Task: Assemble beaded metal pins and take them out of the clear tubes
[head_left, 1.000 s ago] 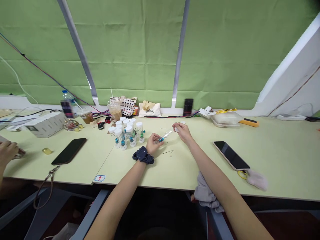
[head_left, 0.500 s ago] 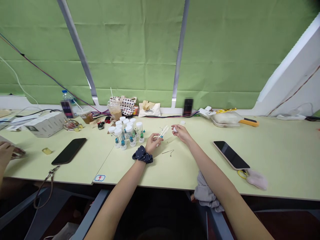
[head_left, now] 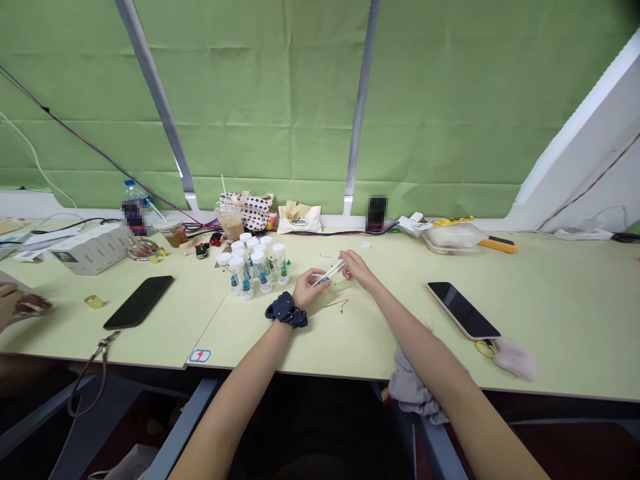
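My left hand (head_left: 306, 289), with a dark dotted scrunchie (head_left: 286, 311) at its wrist, is closed around a clear tube (head_left: 334, 269) tilted up to the right. Something small and teal shows near the tube's lower end. At the upper end are the pinched fingers of my right hand (head_left: 358, 269); the white cap seen in them a moment earlier is now mostly hidden. Several white-capped clear tubes (head_left: 261, 270) with blue or green pieces inside stand upright left of my hands. A thin bent metal piece (head_left: 343, 306) lies on the table just below them.
Another white cap (head_left: 365, 245) lies behind my right hand. A phone (head_left: 463, 311) rests at right, another phone (head_left: 139, 303) at left. Drink cups (head_left: 230, 221), a small cloth bag (head_left: 299, 219) and a plastic container (head_left: 453, 237) line the back. Another person's hand (head_left: 9, 303) shows at far left.
My right hand has come left and down to meet the upper end of the tube, bringing the white cap with it. My left hand has shifted slightly right, still holding the tube.
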Demonstrator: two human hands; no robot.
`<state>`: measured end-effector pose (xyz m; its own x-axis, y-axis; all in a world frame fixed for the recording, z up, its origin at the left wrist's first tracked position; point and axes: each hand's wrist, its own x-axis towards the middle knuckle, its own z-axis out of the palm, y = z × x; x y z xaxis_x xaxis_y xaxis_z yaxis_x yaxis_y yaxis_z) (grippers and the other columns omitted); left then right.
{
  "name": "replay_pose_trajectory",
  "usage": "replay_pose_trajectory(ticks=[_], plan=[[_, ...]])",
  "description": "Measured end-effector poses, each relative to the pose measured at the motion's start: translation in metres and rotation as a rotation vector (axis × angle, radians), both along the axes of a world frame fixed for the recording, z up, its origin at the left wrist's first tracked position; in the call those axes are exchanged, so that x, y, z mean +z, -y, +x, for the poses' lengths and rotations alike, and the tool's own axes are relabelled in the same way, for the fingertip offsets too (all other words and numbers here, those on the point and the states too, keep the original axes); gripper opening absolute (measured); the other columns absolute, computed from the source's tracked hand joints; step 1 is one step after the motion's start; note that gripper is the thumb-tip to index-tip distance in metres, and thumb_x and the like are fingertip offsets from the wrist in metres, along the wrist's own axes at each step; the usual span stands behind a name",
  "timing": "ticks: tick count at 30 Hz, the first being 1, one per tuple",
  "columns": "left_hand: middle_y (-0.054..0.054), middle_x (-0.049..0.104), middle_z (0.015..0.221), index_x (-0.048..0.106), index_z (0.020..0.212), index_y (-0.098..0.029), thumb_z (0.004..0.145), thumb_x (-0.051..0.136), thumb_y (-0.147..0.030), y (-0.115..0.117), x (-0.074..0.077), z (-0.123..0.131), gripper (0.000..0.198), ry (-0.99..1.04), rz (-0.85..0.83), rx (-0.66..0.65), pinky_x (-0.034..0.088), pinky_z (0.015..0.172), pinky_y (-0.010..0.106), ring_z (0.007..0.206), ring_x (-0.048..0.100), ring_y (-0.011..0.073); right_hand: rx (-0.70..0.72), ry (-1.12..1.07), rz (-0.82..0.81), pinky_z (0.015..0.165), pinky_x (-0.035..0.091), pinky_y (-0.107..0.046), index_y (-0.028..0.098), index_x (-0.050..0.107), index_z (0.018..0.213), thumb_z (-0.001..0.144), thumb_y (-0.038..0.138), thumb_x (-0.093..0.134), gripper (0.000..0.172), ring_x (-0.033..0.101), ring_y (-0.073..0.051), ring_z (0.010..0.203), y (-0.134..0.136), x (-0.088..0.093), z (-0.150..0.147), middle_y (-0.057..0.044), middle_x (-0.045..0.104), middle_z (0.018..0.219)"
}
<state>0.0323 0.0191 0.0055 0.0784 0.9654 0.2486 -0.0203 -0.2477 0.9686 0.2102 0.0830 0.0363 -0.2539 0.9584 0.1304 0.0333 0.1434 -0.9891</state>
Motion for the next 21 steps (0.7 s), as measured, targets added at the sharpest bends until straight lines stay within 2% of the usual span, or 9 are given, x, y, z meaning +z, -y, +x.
replay_pose_trajectory(ticks=[7, 14, 21], plan=[[0.003, 0.065, 0.072, 0.062, 0.096, -0.017, 0.063, 0.076, -0.042, 0.0005, -0.0023, 0.0008, 0.044, -0.101, 0.108, 0.060, 0.039, 0.054, 0.024, 0.057, 0.053, 0.0120, 0.006, 0.000, 0.032, 0.032, 0.018, -0.017, 0.021, 0.046, 0.073, 0.078, 0.062, 0.053, 0.042, 0.029, -0.005, 0.035, 0.0004, -0.0028, -0.0025, 0.006, 0.042, 0.054], [0.001, 0.063, 0.069, 0.062, 0.094, -0.020, 0.065, 0.075, -0.038, 0.0037, -0.0022, 0.0041, 0.037, -0.124, 0.143, 0.107, 0.042, 0.061, 0.026, 0.062, 0.056, 0.0141, -0.049, 0.123, 0.094, 0.033, 0.022, -0.018, 0.022, 0.046, 0.072, 0.077, 0.059, 0.054, 0.038, 0.033, -0.007, 0.038, 0.0050, -0.0021, -0.0056, 0.005, 0.043, 0.053], [-0.001, 0.061, 0.070, 0.059, 0.097, -0.019, 0.071, 0.069, -0.041, 0.0047, -0.0060, 0.0050, 0.036, -0.238, 0.194, 0.095, 0.040, 0.059, 0.023, 0.060, 0.053, 0.0122, -0.087, 0.247, 0.087, 0.037, 0.023, -0.020, 0.021, 0.047, 0.068, 0.077, 0.044, 0.052, 0.025, 0.033, -0.009, 0.038, 0.0042, -0.0029, -0.0033, 0.006, 0.039, 0.046]])
